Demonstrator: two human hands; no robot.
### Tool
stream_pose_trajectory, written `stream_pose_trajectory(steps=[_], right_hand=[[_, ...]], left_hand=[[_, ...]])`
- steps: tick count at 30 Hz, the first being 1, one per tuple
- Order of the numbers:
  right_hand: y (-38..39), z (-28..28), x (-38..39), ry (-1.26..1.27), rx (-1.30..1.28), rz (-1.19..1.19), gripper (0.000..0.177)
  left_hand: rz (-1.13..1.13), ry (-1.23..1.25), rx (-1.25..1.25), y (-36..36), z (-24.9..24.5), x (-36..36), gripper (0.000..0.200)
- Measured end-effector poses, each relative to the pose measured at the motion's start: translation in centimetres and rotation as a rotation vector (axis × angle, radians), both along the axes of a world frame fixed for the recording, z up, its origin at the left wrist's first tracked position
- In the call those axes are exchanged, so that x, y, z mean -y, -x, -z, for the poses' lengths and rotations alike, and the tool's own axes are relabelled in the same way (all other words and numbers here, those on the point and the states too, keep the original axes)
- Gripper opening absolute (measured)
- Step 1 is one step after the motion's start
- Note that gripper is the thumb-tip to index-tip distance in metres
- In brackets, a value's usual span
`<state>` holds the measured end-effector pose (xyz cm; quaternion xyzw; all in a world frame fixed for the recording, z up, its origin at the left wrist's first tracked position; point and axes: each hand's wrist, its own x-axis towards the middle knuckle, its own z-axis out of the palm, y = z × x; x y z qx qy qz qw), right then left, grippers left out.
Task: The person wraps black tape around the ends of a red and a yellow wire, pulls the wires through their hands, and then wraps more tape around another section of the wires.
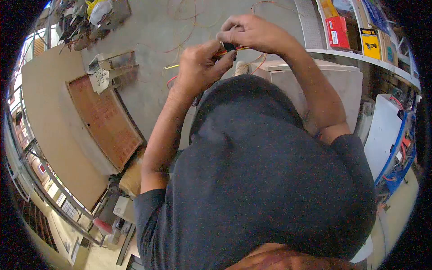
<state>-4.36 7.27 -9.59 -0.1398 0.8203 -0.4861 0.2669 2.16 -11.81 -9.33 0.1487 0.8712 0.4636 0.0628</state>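
Both my hands are raised close together in front of my body, at the top middle of the head view. My left hand (202, 63) is closed, with thumb and fingers pinching orange wires (243, 48) beside a small black piece (229, 46) that may be electrical tape. Curled over from the other side, my right hand (252, 33) has its fingertips at the top of that black piece. The fingers partly cover the piece, so its exact shape is hidden. A short yellow length of wire (172, 67) shows left of my left wrist.
Thin orange wires (194, 20) trail across the grey floor. A whitish box-shaped surface (324, 74) lies under my right forearm. Shelves at the right hold a red box (338, 33) and a yellow box (371, 43). A brown panel (103, 117) and plastic bags (100, 12) are at the left.
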Motion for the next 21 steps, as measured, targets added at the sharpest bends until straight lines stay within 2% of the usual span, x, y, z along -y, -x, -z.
stream_pose_trajectory(steps=[1, 3, 5, 6, 8, 9, 11, 12, 14, 16, 17, 21], right_hand=[[0.2, 0.4, 0.4, 0.066, 0.069, -0.040, 0.034], [0.4, 1.0, 0.7, 0.132, 0.143, -0.090, 0.037], [0.6, 1.4, 0.8, 0.291, 0.286, 0.081, 0.045], [0.8, 1.8, 1.1, 0.289, 0.287, 0.077, 0.045], [1.0, 2.8, 1.8, 0.291, -0.014, 0.160, 0.051], [0.8, 1.7, 2.0, 0.289, -0.011, 0.159, 0.051], [-0.6, -2.1, 2.3, 0.564, 0.393, 0.247, 0.054], [-1.4, -2.6, 2.4, 0.564, 0.393, 0.242, 0.054], [-3.2, -3.0, 2.0, 0.568, 0.237, 0.252, 0.054], [-4.9, -2.8, 1.3, 0.517, 0.194, 0.231, 0.055], [-5.5, -2.6, 1.2, 0.464, 0.151, 0.212, 0.056], [-6.8, -0.9, 0.9, 0.496, 0.190, 0.234, 0.055]], left_hand=[[0.011, -0.023, -0.085, 0.0, 0.2, -0.1, 0.022], [-0.012, -0.026, -0.059, -0.3, -0.2, -0.4, 0.020], [-0.035, -0.030, -0.036, -0.2, -0.3, -0.2, 0.018], [-0.005, 0.010, -0.004, -0.1, -0.1, 0.3, 0.019], [0.024, 0.050, 0.032, -0.2, 0.3, 0.7, 0.020], [-0.009, 0.032, 0.093, -0.4, 0.5, 0.8, 0.022], [-0.046, 0.012, 0.155, -0.6, 1.3, 1.2, 0.024], [-0.105, -0.056, 0.168, -0.3, 2.1, 1.4, 0.025], [-0.166, -0.122, 0.180, 0.0, 2.0, 1.9, 0.027], [-0.317, -0.178, 0.322, 0.5, 0.1, 2.2, 0.029], [-0.362, -0.363, 0.419, 0.4, 0.0, 2.6, 0.033], [-0.352, -0.351, 0.394, 0.8, -1.1, 2.1, 0.033]])
